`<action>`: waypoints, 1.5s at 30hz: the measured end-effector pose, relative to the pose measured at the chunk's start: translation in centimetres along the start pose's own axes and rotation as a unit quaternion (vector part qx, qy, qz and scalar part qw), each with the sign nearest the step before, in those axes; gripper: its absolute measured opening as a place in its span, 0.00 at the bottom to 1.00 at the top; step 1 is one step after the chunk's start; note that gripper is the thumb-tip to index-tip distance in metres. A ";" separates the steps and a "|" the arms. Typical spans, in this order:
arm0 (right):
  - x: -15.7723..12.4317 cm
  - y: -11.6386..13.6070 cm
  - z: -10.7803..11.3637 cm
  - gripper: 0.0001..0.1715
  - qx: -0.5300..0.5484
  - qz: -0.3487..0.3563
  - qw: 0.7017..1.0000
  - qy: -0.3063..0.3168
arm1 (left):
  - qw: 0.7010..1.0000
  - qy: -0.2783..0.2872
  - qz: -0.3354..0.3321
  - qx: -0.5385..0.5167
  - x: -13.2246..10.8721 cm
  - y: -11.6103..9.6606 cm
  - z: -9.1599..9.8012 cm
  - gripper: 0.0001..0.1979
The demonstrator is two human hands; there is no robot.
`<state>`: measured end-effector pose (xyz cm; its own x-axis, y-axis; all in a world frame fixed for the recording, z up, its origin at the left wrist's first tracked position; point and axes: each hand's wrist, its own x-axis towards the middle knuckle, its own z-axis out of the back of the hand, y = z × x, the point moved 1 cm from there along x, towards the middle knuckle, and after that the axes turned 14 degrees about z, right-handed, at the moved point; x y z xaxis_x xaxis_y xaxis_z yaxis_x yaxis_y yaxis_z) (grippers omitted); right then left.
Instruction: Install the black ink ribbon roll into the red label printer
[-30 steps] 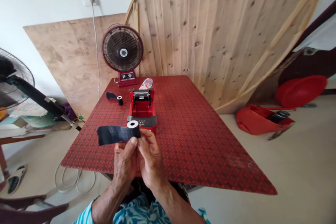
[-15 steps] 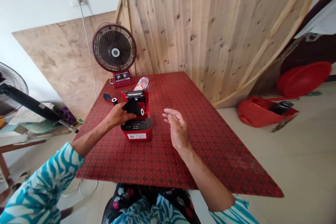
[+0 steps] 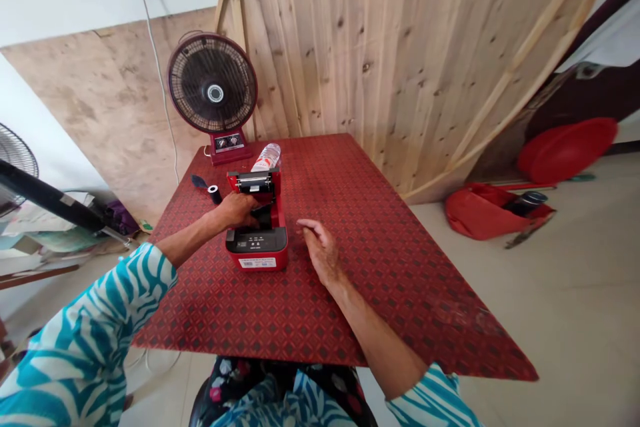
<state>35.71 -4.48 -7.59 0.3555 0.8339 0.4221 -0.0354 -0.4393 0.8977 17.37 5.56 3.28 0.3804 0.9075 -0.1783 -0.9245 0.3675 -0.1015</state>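
Note:
A small red printer (image 3: 257, 240) with its lid raised sits on the red patterned table (image 3: 390, 267). My left hand (image 3: 237, 209) reaches into the printer's open bay, fingers closed on a black paper roll (image 3: 262, 211) that lies partly inside. My right hand (image 3: 318, 250) rests on the table just right of the printer, fingers loosely curled and holding nothing. A second black roll (image 3: 214, 193) with a loose strip lies on the table left of the printer.
A red table fan (image 3: 213, 90) stands at the table's far left corner, with a plastic bottle (image 3: 265, 157) lying beside it. Wooden boards lean on the wall behind. A red bag (image 3: 485, 213) and a red basin (image 3: 565, 150) are on the floor to the right.
My left hand has carried the black roll from in front of me down into the printer's bay. My right hand let go of it and dropped to the table.

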 end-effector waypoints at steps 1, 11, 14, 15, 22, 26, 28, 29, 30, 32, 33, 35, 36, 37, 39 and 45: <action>0.0 -0.1 0.0 0.12 -0.003 0.002 1.000 0.005 | 0.999 0.005 -0.009 -0.034 -0.2 0.2 0.1 0.12; 0.3 -1.8 0.3 0.14 0.010 -0.017 1.000 -0.004 | 0.957 -0.145 -0.010 -0.251 -4.5 0.9 0.7 0.06; 0.3 -1.9 0.3 0.14 0.010 -0.021 1.000 0.001 | 0.954 -0.173 -0.044 -0.241 -6.1 0.4 0.8 0.05; 0.3 -1.9 0.3 0.14 0.007 -0.022 1.000 0.003 | 0.953 -0.181 -0.063 -0.233 -6.8 0.3 0.7 0.06; 0.1 -1.9 0.4 0.14 -0.024 0.008 0.999 0.025 | 0.950 -0.251 -0.136 -0.130 -11.4 -0.8 -2.3 0.11; -0.5 0.2 0.0 0.15 -0.028 0.041 0.998 0.029 | 0.945 -0.285 -0.137 -0.077 -12.2 -1.0 -3.3 0.11; -0.9 1.9 -0.4 0.14 -0.019 0.073 0.996 0.039 | 0.941 -0.300 -0.142 -0.064 -12.3 -1.0 -3.5 0.11; -1.2 2.7 -0.7 0.14 -0.012 0.091 0.995 0.046 | 0.939 -0.307 -0.144 -0.062 -12.3 -1.0 -3.6 0.10; -1.4 3.5 -0.9 0.13 -0.006 0.108 0.993 0.051 | 0.937 -0.312 -0.144 -0.061 -12.4 -1.0 -3.8 0.10; -1.8 4.6 -1.4 0.14 -0.003 0.131 0.989 0.072 | 0.933 -0.326 -0.142 -0.063 -12.5 -1.0 -4.1 0.09; -2.0 5.0 -1.6 0.14 -0.004 0.139 0.987 0.080 | 0.930 -0.334 -0.140 -0.064 -12.6 -1.0 -4.2 0.09; -2.2 5.3 -1.8 0.14 -0.014 0.147 0.985 0.091 | 0.923 -0.352 -0.140 -0.066 -12.7 -0.9 -4.7 0.08; -2.1 5.2 -1.8 0.15 -0.019 0.149 0.985 0.090 | 0.920 -0.360 -0.142 -0.068 -12.8 -0.9 -4.9 0.08; -1.9 5.1 -1.8 0.15 -0.023 0.149 0.985 0.083 | 0.916 -0.366 -0.147 -0.070 -12.8 -0.9 -5.1 0.08; -0.5 4.5 -1.8 0.17 -0.022 0.139 0.988 0.058 | 0.911 -0.374 -0.153 -0.079 -12.9 -0.9 -5.5 0.09; 8.0 3.4 -3.8 0.28 0.020 0.059 0.998 -0.012 | 0.902 -0.395 -0.148 -0.088 -12.9 -1.1 -6.0 0.08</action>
<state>34.90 1.95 -0.69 0.3734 0.7675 0.5211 -0.0418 -0.5473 0.8359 13.65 -7.75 -0.23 0.4072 0.6620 0.6292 -0.7406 0.6425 -0.1967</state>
